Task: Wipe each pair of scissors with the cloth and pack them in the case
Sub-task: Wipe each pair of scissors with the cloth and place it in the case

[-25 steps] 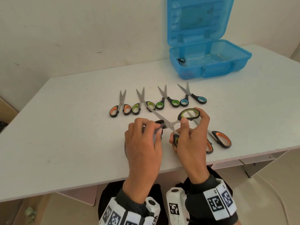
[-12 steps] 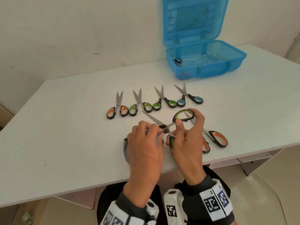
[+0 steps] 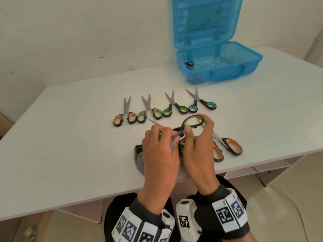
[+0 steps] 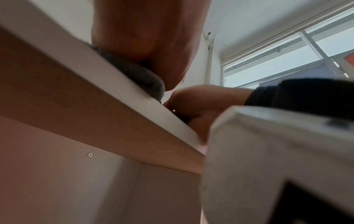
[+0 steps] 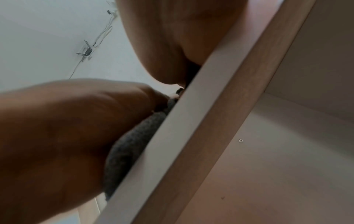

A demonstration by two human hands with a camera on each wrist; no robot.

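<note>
**Head view: both hands on the large green-handled scissors at the table's near edge**

Head view shows the right hand (image 3: 195, 147) gripping the large green-handled scissors (image 3: 191, 121) by the handles: fingers curl over the upper loop, the thumb presses beside it, and the lower loop sits tucked under the palm. The left hand (image 3: 160, 152) has its fingers curled and pinched around the grey cloth (image 3: 139, 158), bunched against the blades close to the pivot. One blade tip (image 3: 153, 121) pokes out past the left knuckles, pointing away to the left. The rest of the cloth trails under the left hand onto the white table (image 3: 70, 154).

Just right of the right hand lies a large orange-handled pair (image 3: 230, 145), blades partly hidden behind the hand. Farther back, 4 small pairs lie in a row, blades pointing away: orange (image 3: 124, 117), yellow-green (image 3: 148, 113), green (image 3: 174, 109) and blue (image 3: 201, 102).

The blue case (image 3: 227, 74) stands open at the far right of the table, lid upright against the wall; a small dark object (image 3: 188, 64) lies in its left corner, too small to identify.

From the left wrist view, the cloth (image 4: 141, 77) bulges over the table edge (image 4: 114, 91) beneath the palm. The right wrist view shows the same cloth (image 5: 130, 148) from below the edge; fingers are hidden in both.
</note>
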